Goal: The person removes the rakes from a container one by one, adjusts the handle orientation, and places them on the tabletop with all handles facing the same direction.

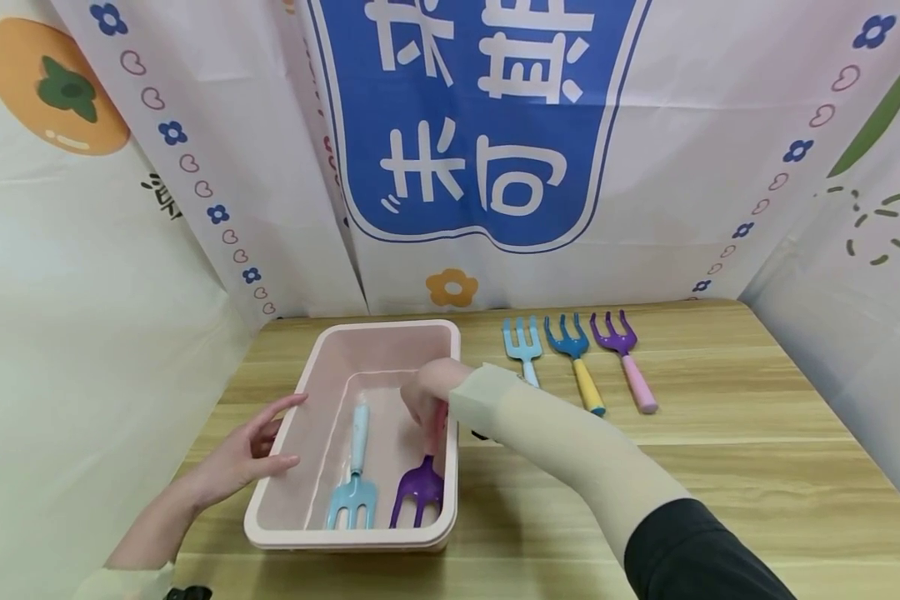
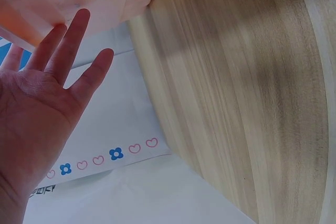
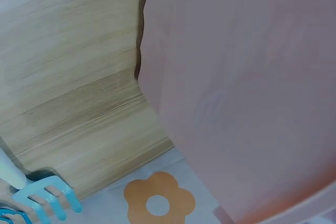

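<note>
A pink plastic bin [image 1: 352, 539] stands on the table. My right hand [image 1: 429, 387] reaches in over its right rim and grips the pink handle of a purple garden hand fork [image 1: 420, 485], tines toward the near end. To its left in the bin lies a light blue hand fork [image 1: 356, 487], also with tines toward me. My left hand [image 1: 243, 454] is at the bin's left rim, thumb and a finger reaching over the edge. In the left wrist view its fingers [image 2: 73, 43] are spread and nearly straight beside the bin's outer wall.
To the right of the bin, hand forks lie in a row on the wooden table [image 1: 690, 500]: light blue [image 1: 522, 342], blue with a yellow handle [image 1: 573, 350], and purple with a pink handle [image 1: 622, 346]. A printed cloth [image 1: 667, 167] hangs behind the table.
</note>
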The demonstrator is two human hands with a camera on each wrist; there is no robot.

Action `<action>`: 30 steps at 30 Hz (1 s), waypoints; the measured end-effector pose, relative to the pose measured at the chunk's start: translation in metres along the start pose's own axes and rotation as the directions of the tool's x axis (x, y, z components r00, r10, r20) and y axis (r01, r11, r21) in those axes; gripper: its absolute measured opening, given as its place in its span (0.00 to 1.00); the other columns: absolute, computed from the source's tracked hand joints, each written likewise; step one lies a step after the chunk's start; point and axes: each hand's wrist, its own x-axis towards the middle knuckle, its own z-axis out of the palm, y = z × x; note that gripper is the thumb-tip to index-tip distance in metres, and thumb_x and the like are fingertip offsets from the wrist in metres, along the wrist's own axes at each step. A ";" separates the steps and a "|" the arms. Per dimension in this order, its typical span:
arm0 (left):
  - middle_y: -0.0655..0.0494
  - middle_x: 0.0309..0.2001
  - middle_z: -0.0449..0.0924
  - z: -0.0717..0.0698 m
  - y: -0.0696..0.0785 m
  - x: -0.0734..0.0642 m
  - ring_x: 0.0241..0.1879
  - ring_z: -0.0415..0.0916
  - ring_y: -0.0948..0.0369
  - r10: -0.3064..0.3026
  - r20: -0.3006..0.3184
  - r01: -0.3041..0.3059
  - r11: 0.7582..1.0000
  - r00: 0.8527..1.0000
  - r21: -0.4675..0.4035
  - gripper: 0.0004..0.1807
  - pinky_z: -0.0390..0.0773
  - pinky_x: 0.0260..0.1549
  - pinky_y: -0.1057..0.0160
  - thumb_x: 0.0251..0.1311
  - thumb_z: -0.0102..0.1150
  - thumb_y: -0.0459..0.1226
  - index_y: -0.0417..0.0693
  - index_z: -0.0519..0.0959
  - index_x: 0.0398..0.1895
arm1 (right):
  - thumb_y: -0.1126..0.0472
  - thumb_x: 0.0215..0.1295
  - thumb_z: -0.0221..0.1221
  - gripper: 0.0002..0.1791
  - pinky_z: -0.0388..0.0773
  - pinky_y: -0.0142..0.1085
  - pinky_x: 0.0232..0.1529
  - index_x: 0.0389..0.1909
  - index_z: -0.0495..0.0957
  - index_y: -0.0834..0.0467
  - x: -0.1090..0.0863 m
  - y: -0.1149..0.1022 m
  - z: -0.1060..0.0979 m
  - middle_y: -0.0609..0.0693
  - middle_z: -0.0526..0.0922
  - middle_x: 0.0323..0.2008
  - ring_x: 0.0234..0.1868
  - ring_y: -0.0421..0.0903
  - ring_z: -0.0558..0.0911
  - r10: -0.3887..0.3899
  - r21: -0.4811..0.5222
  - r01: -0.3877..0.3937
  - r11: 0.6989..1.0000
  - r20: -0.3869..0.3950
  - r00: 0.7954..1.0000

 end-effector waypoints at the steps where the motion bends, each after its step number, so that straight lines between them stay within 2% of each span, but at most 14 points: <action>1: 0.22 0.55 0.69 0.000 0.000 0.000 0.45 0.79 0.57 -0.001 0.000 0.001 1.000 1.000 0.001 0.41 0.83 0.36 0.55 0.64 0.59 0.29 0.42 0.48 0.75 | 0.44 0.38 0.78 0.19 0.65 0.31 0.23 0.15 0.79 0.50 -0.011 -0.002 -0.003 0.42 0.71 0.17 0.24 0.39 0.68 -0.019 0.016 0.019 1.000 0.005 1.000; 4: 0.22 0.55 0.69 0.000 0.000 0.000 0.45 0.79 0.57 -0.004 0.001 0.004 1.000 1.000 -0.001 0.41 0.83 0.36 0.55 0.64 0.59 0.29 0.42 0.48 0.75 | 0.45 0.41 0.78 0.18 0.66 0.29 0.24 0.18 0.82 0.51 -0.013 -0.001 -0.005 0.41 0.73 0.18 0.24 0.38 0.70 -0.045 0.038 0.045 0.998 0.018 0.999; 5: 0.22 0.55 0.69 0.001 0.000 0.000 0.45 0.79 0.57 -0.002 0.000 0.002 1.000 1.000 -0.002 0.41 0.83 0.36 0.55 0.64 0.59 0.29 0.42 0.48 0.75 | 0.43 0.39 0.78 0.18 0.66 0.29 0.23 0.18 0.82 0.49 -0.006 0.003 -0.003 0.40 0.74 0.19 0.24 0.37 0.70 -0.061 0.041 0.060 0.997 0.020 0.998; 7: 0.21 0.56 0.68 0.001 0.000 0.000 0.45 0.79 0.58 -0.003 0.000 0.003 1.000 1.000 -0.006 0.41 0.83 0.37 0.55 0.64 0.59 0.29 0.43 0.48 0.75 | 0.41 0.41 0.76 0.18 0.67 0.29 0.25 0.20 0.84 0.49 -0.007 0.004 -0.005 0.40 0.75 0.21 0.25 0.36 0.70 -0.091 0.028 0.090 0.996 0.028 0.995; 11: 0.20 0.57 0.67 0.001 0.001 -0.001 0.46 0.79 0.59 0.001 -0.003 -0.001 1.000 1.000 -0.011 0.41 0.83 0.37 0.55 0.64 0.58 0.28 0.43 0.48 0.75 | 0.40 0.42 0.75 0.17 0.69 0.28 0.28 0.22 0.86 0.47 -0.011 0.004 -0.008 0.39 0.77 0.21 0.25 0.35 0.70 -0.121 0.003 0.121 0.993 -0.009 0.993; 12: 0.20 0.57 0.67 0.001 0.001 -0.001 0.46 0.79 0.59 -0.001 -0.003 0.001 1.000 1.000 -0.013 0.41 0.83 0.37 0.55 0.64 0.58 0.28 0.43 0.48 0.75 | 0.42 0.45 0.75 0.15 0.70 0.27 0.29 0.23 0.86 0.48 -0.020 0.001 -0.012 0.40 0.78 0.21 0.25 0.35 0.71 -0.122 0.005 0.122 0.993 -0.014 0.992; 15: 0.20 0.57 0.66 0.001 0.001 0.000 0.46 0.79 0.59 -0.002 -0.003 0.002 1.000 1.000 -0.011 0.41 0.83 0.37 0.55 0.64 0.58 0.28 0.43 0.48 0.75 | 0.43 0.47 0.74 0.13 0.69 0.27 0.29 0.23 0.86 0.47 -0.027 0.001 -0.014 0.39 0.79 0.21 0.24 0.34 0.71 -0.121 0.038 0.123 0.992 -0.045 0.992; 20: 0.20 0.57 0.67 0.001 0.003 0.000 0.47 0.79 0.58 -0.007 -0.004 0.007 1.000 1.000 0.001 0.41 0.82 0.37 0.56 0.64 0.58 0.29 0.42 0.48 0.75 | 0.40 0.48 0.72 0.15 0.72 0.27 0.31 0.27 0.86 0.46 -0.042 0.001 -0.020 0.36 0.82 0.25 0.29 0.35 0.75 -0.147 0.016 0.150 0.989 -0.096 0.984; 25: 0.20 0.57 0.66 0.002 0.003 0.000 0.47 0.79 0.58 0.001 -0.006 -0.001 1.000 1.000 0.005 0.41 0.83 0.37 0.56 0.64 0.58 0.29 0.42 0.48 0.75 | 0.40 0.50 0.71 0.16 0.73 0.27 0.32 0.29 0.87 0.48 -0.053 0.004 -0.032 0.38 0.83 0.25 0.27 0.35 0.74 -0.216 -0.014 0.216 0.976 -0.134 0.967; 30: 0.19 0.57 0.66 0.002 0.003 0.000 0.47 0.79 0.58 0.021 -0.004 -0.021 1.000 1.000 0.002 0.40 0.83 0.37 0.56 0.64 0.58 0.28 0.41 0.48 0.75 | 0.44 0.54 0.70 0.15 0.68 0.27 0.26 0.27 0.88 0.52 -0.065 0.014 -0.041 0.40 0.78 0.18 0.20 0.34 0.68 -0.303 0.051 0.316 0.947 -0.172 0.937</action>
